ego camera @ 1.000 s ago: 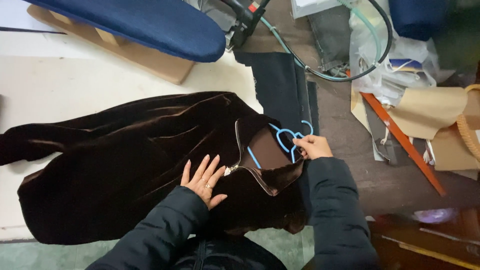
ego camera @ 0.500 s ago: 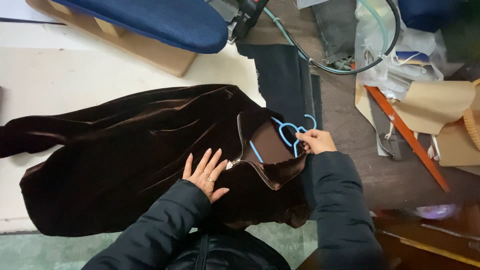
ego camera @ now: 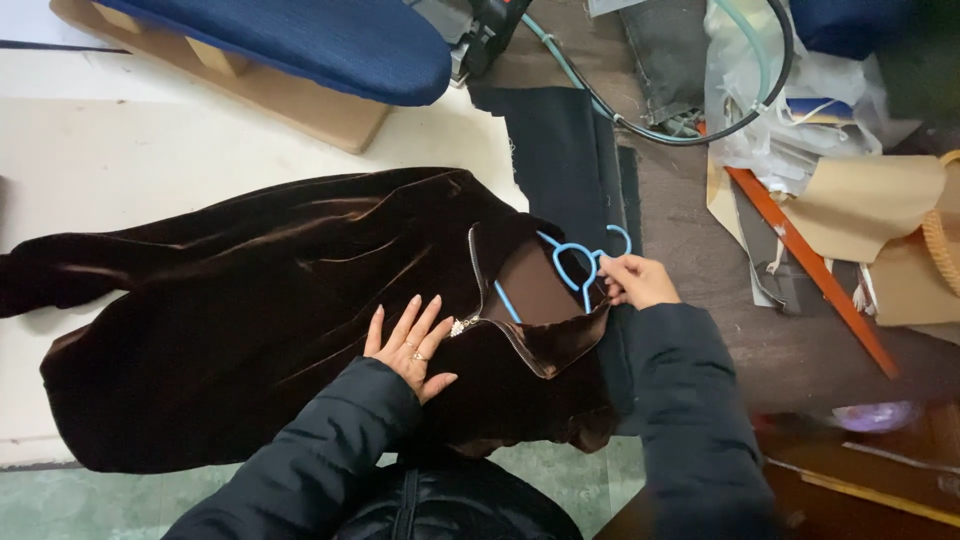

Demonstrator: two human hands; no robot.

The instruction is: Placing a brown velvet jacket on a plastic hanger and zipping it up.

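A dark brown velvet garment (ego camera: 250,300) lies spread on a cream work surface (ego camera: 150,160), its neck opening turned to the right with an open zip. A light blue hanger (ego camera: 580,262) sits inside the neck opening, its hook poking out to the right. My left hand (ego camera: 410,345) rests flat on the velvet beside the zip pull, fingers spread. My right hand (ego camera: 638,280) grips the hanger just below its hook. Both my sleeves are dark padded jacket fabric.
A blue padded pressing board (ego camera: 300,40) on a wooden base stands at the back. Dark cloth (ego camera: 560,140) lies beyond the hanger. At right are a green hose (ego camera: 680,135), plastic bags (ego camera: 790,110), brown paper (ego camera: 860,200) and an orange strip (ego camera: 810,270).
The view has shifted slightly. My left hand stays flat on the velvet and my right hand keeps hold of the hanger at the neck opening.
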